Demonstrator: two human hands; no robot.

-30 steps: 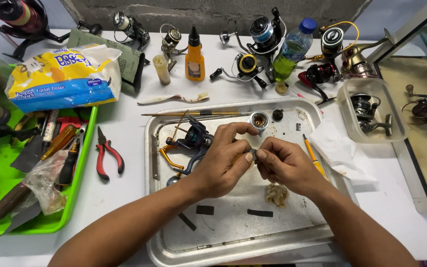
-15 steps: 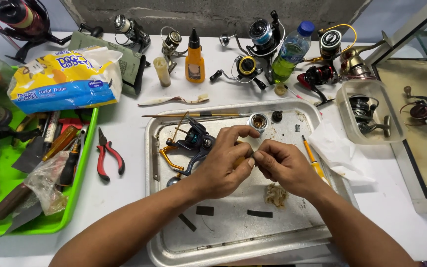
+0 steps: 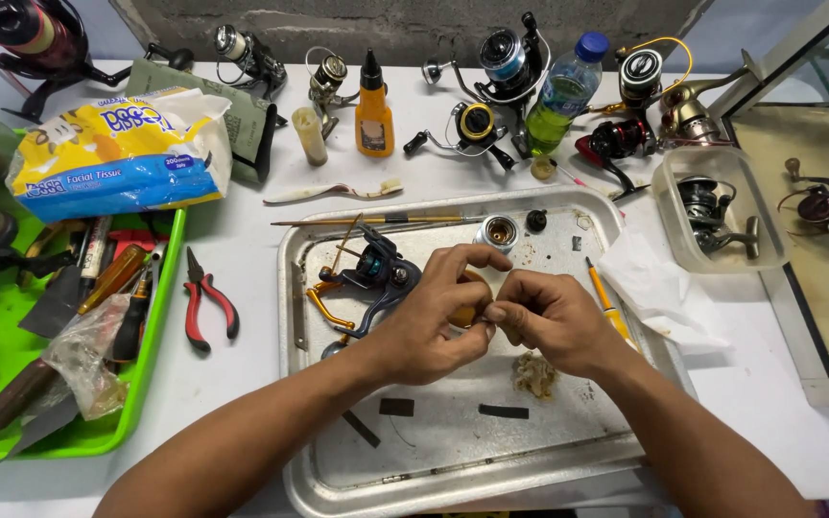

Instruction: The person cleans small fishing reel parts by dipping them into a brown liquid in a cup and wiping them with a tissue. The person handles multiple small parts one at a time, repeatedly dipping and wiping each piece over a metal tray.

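Both my hands meet over a metal tray (image 3: 453,470). My left hand (image 3: 429,321) grips a small round gold-brown reel part (image 3: 469,305), mostly hidden by its fingers. My right hand (image 3: 554,318) pinches at that same part with thumb and forefinger. A dismantled fishing reel body (image 3: 373,273), black and blue with an orange bail, lies on the tray just left of my left hand. A small metal spool (image 3: 499,231) and a black cap (image 3: 536,220) sit beyond my fingers. A wad of dirty tissue (image 3: 534,373) lies below my right hand.
Left is a green tray (image 3: 160,317) of tools, red-handled pliers (image 3: 205,299) and a tissue pack (image 3: 117,149). Several reels, an orange oil bottle (image 3: 374,110) and a green-liquid bottle (image 3: 560,94) line the back. A clear tub (image 3: 717,216) holds a reel at right.
My hands have stayed over the tray, with the fingers shifting slightly around the small part. Nothing else has moved.
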